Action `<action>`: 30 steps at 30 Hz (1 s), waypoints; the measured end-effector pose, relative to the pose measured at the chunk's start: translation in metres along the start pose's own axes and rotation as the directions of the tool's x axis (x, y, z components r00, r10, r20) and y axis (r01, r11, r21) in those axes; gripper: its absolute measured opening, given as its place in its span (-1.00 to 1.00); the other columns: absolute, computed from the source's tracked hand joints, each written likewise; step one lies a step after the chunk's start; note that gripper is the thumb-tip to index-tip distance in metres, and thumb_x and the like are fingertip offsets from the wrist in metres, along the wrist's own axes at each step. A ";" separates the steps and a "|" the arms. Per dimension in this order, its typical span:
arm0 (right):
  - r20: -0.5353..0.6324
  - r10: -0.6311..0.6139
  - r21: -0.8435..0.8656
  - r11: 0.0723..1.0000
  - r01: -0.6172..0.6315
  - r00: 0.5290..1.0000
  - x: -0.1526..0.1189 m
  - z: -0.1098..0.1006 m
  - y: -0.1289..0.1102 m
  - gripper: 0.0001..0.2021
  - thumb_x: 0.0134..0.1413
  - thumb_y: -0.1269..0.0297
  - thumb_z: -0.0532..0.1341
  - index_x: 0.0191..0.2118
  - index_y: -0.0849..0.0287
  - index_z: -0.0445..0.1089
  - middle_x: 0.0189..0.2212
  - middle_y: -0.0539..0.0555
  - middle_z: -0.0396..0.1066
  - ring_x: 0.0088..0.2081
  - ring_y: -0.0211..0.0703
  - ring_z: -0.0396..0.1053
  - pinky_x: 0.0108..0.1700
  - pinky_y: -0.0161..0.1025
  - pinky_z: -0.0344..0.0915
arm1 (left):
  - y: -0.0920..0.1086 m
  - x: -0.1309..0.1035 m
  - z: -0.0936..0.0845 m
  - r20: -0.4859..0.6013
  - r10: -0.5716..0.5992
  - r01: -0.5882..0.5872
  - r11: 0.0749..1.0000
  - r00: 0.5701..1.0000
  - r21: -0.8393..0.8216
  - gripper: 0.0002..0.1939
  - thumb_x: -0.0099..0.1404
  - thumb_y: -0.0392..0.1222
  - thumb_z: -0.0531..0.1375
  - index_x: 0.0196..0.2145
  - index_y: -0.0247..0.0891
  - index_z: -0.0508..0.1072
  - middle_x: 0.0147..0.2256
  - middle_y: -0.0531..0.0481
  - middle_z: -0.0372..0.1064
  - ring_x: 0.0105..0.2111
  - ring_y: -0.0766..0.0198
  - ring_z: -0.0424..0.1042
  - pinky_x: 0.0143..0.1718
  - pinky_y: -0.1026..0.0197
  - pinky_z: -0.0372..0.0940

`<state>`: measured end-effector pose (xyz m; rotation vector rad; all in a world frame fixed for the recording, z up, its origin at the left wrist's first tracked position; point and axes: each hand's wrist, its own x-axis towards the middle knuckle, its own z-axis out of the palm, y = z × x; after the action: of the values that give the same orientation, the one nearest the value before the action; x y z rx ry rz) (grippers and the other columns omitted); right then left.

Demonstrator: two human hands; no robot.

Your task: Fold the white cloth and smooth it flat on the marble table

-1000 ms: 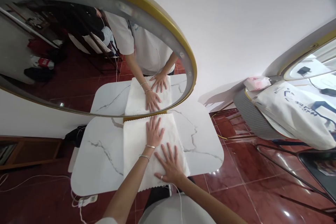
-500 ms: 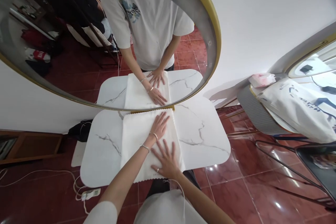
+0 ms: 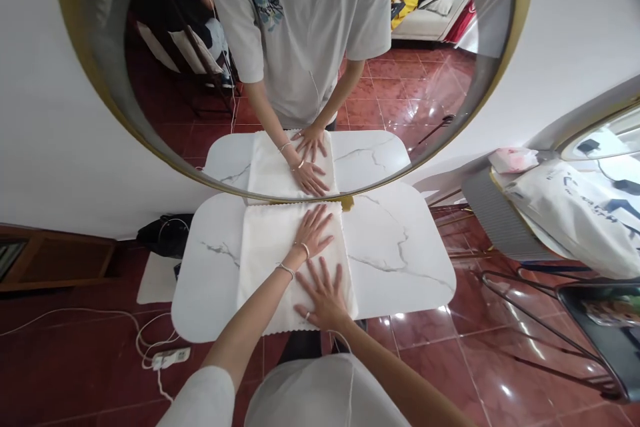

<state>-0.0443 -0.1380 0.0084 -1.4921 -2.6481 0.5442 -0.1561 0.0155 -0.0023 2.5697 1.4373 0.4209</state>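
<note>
A white cloth [image 3: 270, 240] with a scalloped edge lies flat on a marble-patterned table [image 3: 400, 273]. Flat on the upper right of the cloth rests my left hand [image 3: 313, 232], fingers spread, two bracelets around its wrist. Just below it my right hand [image 3: 325, 295] presses on the lower right part, fingers wide apart and a ring on one of them. Neither hand grips anything. The cloth's near edge reaches the table's front edge, close to my body.
A large gold-rimmed round mirror [image 3: 523, 20] stands at the table's back, reflecting my torso and other people. To the right are a grey ribbed table [image 3: 493, 217] with a white printed cloth [image 3: 580, 213], and a black chair [image 3: 595, 327]. A power strip [image 3: 171, 357] lies on the floor at left.
My view has shifted, so the table and cloth sit slightly further right and more of the mirror shows, including a person on a sofa. Both hands stay on the cloth; the left fingers look more spread.
</note>
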 end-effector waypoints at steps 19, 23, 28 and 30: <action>-0.052 -0.082 -0.007 0.997 0.082 0.995 0.002 0.015 -0.029 -0.20 0.15 -0.26 0.03 0.39 -0.16 -0.30 0.40 0.09 -0.25 0.36 0.39 -0.31 0.20 0.53 -0.53 | -0.012 -0.026 -0.007 -0.015 0.026 -0.027 1.000 1.000 -0.009 -0.38 0.35 0.05 0.04 0.29 -0.23 0.11 0.38 -0.16 -0.22 0.38 0.04 -0.26 0.35 -0.18 -0.26; -0.274 -0.053 0.021 0.998 0.060 0.960 0.022 0.005 0.001 -0.30 0.30 0.02 0.00 0.41 0.03 -0.34 0.28 0.15 0.13 0.31 0.11 -0.01 0.31 0.20 -0.12 | -0.024 -0.049 -0.015 -0.128 -0.089 0.078 0.993 0.988 -0.089 -0.55 0.43 -0.20 -0.12 0.21 -0.19 0.25 0.27 -0.08 0.14 0.31 0.25 0.01 0.36 -0.01 -0.14; -0.406 0.073 -0.060 0.993 -0.106 0.911 0.096 -0.009 0.019 -0.30 0.34 0.10 -0.04 0.41 0.15 -0.44 0.39 0.21 -0.21 0.39 0.12 -0.29 0.31 0.16 -0.11 | -0.077 -0.098 -0.037 -0.168 -0.439 0.440 0.897 0.883 -0.031 -0.42 0.37 0.03 0.02 0.30 -0.12 0.11 0.36 -0.11 -0.10 0.36 0.03 -0.14 0.32 -0.15 -0.13; -0.350 0.018 -0.104 0.993 -0.058 0.937 0.121 -0.007 0.010 -0.29 0.35 0.08 -0.08 0.40 0.16 -0.51 0.41 0.18 -0.37 0.40 0.09 -0.38 0.33 0.15 -0.19 | -0.098 -0.114 -0.044 -0.145 -0.474 0.480 0.877 0.868 0.003 -0.39 0.36 0.07 0.04 0.31 -0.05 0.08 0.38 -0.06 -0.20 0.37 0.00 -0.19 0.33 -0.17 -0.17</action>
<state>-0.0986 -0.0303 -0.0036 -1.5073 -2.4110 0.1137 -0.3056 -0.0303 -0.0070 2.1273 2.0718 0.5027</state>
